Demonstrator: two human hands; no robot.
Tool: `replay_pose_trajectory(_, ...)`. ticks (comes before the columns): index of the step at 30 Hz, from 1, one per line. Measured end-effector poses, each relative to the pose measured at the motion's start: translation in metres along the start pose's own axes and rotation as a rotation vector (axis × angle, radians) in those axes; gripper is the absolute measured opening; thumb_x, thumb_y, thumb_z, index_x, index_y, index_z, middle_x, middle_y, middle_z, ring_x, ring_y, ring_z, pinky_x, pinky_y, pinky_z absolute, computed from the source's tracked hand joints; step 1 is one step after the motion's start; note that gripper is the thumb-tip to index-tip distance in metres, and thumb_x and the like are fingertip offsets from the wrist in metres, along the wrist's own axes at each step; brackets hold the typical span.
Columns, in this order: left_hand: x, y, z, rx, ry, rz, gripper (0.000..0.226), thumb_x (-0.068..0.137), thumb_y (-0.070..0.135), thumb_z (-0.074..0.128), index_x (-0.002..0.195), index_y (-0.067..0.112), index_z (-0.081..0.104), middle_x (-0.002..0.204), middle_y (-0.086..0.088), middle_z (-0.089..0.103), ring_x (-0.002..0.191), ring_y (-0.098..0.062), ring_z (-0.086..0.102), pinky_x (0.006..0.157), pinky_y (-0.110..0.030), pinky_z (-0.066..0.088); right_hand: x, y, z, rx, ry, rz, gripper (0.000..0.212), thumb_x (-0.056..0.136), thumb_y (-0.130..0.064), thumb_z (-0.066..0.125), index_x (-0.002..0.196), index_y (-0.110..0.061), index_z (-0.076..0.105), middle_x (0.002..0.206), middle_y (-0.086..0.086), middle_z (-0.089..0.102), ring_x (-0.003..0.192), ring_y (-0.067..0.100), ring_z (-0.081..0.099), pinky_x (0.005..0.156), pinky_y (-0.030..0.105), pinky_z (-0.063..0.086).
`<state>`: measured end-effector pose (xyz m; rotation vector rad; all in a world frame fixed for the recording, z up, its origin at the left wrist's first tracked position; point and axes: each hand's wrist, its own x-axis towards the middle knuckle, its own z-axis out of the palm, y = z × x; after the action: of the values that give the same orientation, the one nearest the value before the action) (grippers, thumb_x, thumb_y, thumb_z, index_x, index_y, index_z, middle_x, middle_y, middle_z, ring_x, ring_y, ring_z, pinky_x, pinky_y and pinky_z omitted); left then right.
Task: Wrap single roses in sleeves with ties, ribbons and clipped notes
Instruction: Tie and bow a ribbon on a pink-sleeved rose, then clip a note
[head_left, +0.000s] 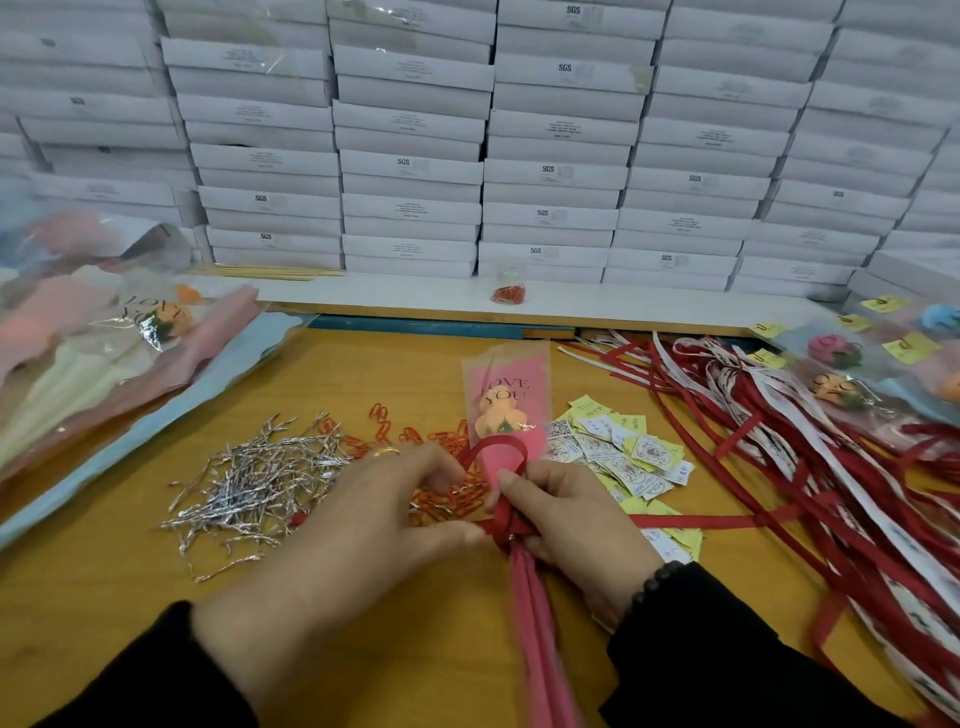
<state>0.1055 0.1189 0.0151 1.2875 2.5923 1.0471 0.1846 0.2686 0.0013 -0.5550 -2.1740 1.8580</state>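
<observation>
Far left we list a stack of empty sleeves (104, 358); next, a heap of silver twist ties (254, 478) and orange paper clips (441, 499). At centre, our left hand (332, 530) and right hand (576, 525) pinch a red ribbon (501, 525) around the sleeved rose (506, 410). Then paper notes (618, 452), loose ribbons (779, 441), finished roses (852, 374). Behind: white boxes (415, 166).

On the bench (363, 364), the twist ties (254, 478) lie left of the paper clips (441, 493). The sleeved rose (506, 415) sits in the middle, with the notes (623, 452) to its right and the ribbons (779, 441) farther right. Finished roses (841, 384) lie at far right, sleeves (104, 364) at far left, and stacked boxes (467, 156) behind.
</observation>
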Motion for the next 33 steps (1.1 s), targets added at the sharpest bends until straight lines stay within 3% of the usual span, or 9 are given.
replay_pose_trajectory(6, 0.006, 0.007, 0.034, -0.100, -0.001, -0.007, 0.018, 0.083, 0.033, 0.066, 0.090, 0.036, 0.050, 0.082, 0.011, 0.055, 0.078, 0.004, 0.050, 0.067, -0.013, 0.038, -0.002, 0.000, 0.000, 0.101, -0.007, -0.019, 0.020, 0.093, -0.016, 0.054, 0.079, -0.006, 0.061, 0.043, -0.006, 0.051, 0.031, 0.003, 0.036, 0.035, 0.014, 0.030)
replay_pose_trajectory(10, 0.010, 0.003, 0.035, -0.411, -0.031, -0.051, 0.005, 0.085, 0.009, 0.065, 0.089, 0.011, 0.065, 0.082, -0.006, 0.071, 0.081, -0.014, 0.066, 0.080, -0.029, 0.050, 0.000, 0.002, -0.001, 0.095, -0.030, -0.060, 0.017, 0.093, -0.017, 0.054, 0.100, -0.003, 0.057, 0.045, -0.001, 0.050, 0.036, 0.009, 0.043, 0.039, 0.018, 0.034)
replay_pose_trajectory(12, 0.010, 0.003, 0.032, -0.511, -0.020, -0.021, 0.010, 0.086, 0.003, 0.061, 0.078, 0.002, 0.066, 0.073, -0.006, 0.071, 0.074, -0.010, 0.066, 0.074, -0.020, 0.049, 0.001, 0.003, -0.002, 0.105, -0.065, -0.069, 0.025, 0.091, -0.019, 0.057, 0.109, -0.002, 0.052, 0.054, 0.002, 0.055, 0.042, 0.012, 0.047, 0.043, 0.020, 0.037)
replay_pose_trajectory(15, 0.011, 0.003, 0.028, -0.527, 0.040, -0.046, 0.018, 0.085, 0.003, 0.062, 0.068, 0.005, 0.067, 0.060, 0.001, 0.066, 0.060, 0.001, 0.059, 0.061, -0.010, 0.043, -0.001, 0.002, -0.006, 0.094, -0.163, -0.063, 0.030, 0.084, -0.009, 0.065, 0.105, 0.001, 0.047, 0.064, 0.004, 0.058, 0.051, 0.015, 0.055, 0.051, 0.023, 0.044)
replay_pose_trajectory(19, 0.012, 0.001, 0.026, -0.550, 0.065, -0.117, 0.019, 0.083, 0.003, 0.064, 0.064, 0.004, 0.066, 0.053, 0.006, 0.059, 0.050, 0.001, 0.049, 0.052, -0.009, 0.038, -0.001, 0.002, -0.008, 0.000, -0.176, -0.133, 0.027, 0.076, 0.012, 0.064, 0.086, -0.005, 0.045, 0.078, 0.011, 0.058, 0.067, 0.017, 0.061, 0.066, 0.029, 0.053)
replay_pose_trajectory(21, 0.012, 0.000, 0.027, -0.521, 0.061, -0.126, 0.021, 0.084, 0.006, 0.064, 0.063, 0.007, 0.066, 0.056, 0.002, 0.056, 0.051, -0.001, 0.045, 0.051, -0.011, 0.036, -0.002, 0.003, -0.005, -0.106, -0.121, -0.229, 0.028, 0.076, 0.011, 0.065, 0.083, -0.009, 0.047, 0.081, 0.010, 0.059, 0.074, 0.014, 0.059, 0.071, 0.029, 0.052)
replay_pose_trajectory(26, 0.012, -0.003, 0.027, -0.471, 0.047, -0.142, 0.029, 0.087, 0.015, 0.063, 0.058, 0.012, 0.060, 0.052, 0.005, 0.046, 0.048, -0.001, 0.037, 0.050, -0.013, 0.031, -0.001, 0.007, -0.002, -0.266, -0.007, -0.359, 0.035, 0.076, 0.011, 0.061, 0.080, -0.019, 0.045, 0.077, 0.001, 0.060, 0.066, 0.002, 0.055, 0.062, 0.017, 0.047)
replay_pose_trajectory(30, 0.012, -0.005, 0.027, -0.423, 0.021, -0.143, 0.031, 0.088, 0.024, 0.060, 0.063, 0.006, 0.061, 0.058, -0.004, 0.047, 0.054, -0.011, 0.038, 0.054, -0.022, 0.032, -0.003, 0.008, 0.001, -0.445, 0.030, -0.446, 0.044, 0.079, 0.007, 0.057, 0.092, -0.034, 0.048, 0.078, -0.010, 0.056, 0.073, 0.000, 0.053, 0.064, 0.014, 0.045)
replay_pose_trajectory(33, 0.013, -0.004, 0.027, -0.420, 0.004, -0.127, 0.032, 0.089, 0.025, 0.059, 0.066, 0.004, 0.062, 0.060, -0.005, 0.045, 0.055, -0.012, 0.037, 0.053, -0.021, 0.032, -0.002, 0.009, 0.000, -0.580, 0.102, -0.457, 0.030, 0.082, -0.002, 0.060, 0.099, -0.027, 0.060, 0.089, -0.013, 0.059, 0.080, -0.002, 0.053, 0.074, 0.015, 0.046)
